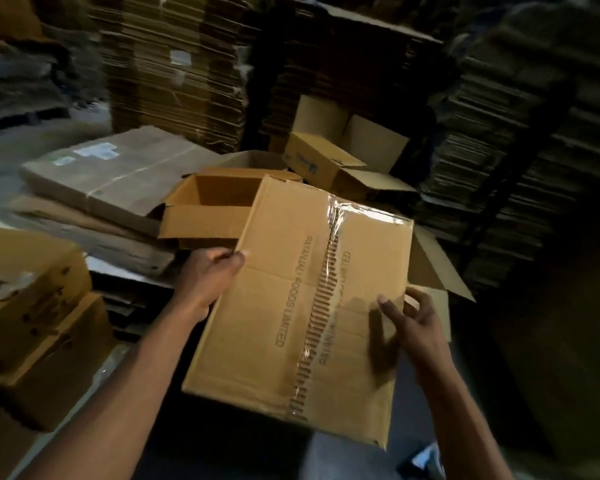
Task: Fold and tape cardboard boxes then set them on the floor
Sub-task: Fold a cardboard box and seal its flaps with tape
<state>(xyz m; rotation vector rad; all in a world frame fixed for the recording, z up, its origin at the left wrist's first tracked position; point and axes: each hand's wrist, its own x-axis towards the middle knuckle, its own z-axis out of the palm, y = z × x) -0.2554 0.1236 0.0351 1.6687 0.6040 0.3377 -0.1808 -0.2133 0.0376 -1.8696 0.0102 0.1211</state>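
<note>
Taped box (312, 299): held in air at centre, tilted, sealed face up; clear tape (321, 306) along centre seam. Left hand (207, 282) grips its 9 o'clock edge, fingers curled round it. Right hand (409, 327) at 3 o'clock edge, thumb on top, fingers spread; grip unclear. Open box (208, 209) at 11 o'clock behind. Another open box (329, 161) at 12. Flat cardboard stacks (174, 64) beyond.

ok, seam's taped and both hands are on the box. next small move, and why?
Probably lower the taped box to the floor beside the open box. Clear tape already runs the length of the centre seam, the left hand grips the left edge, and the right hand touches the right side with loose fingers, so firm up that hold first.
</note>
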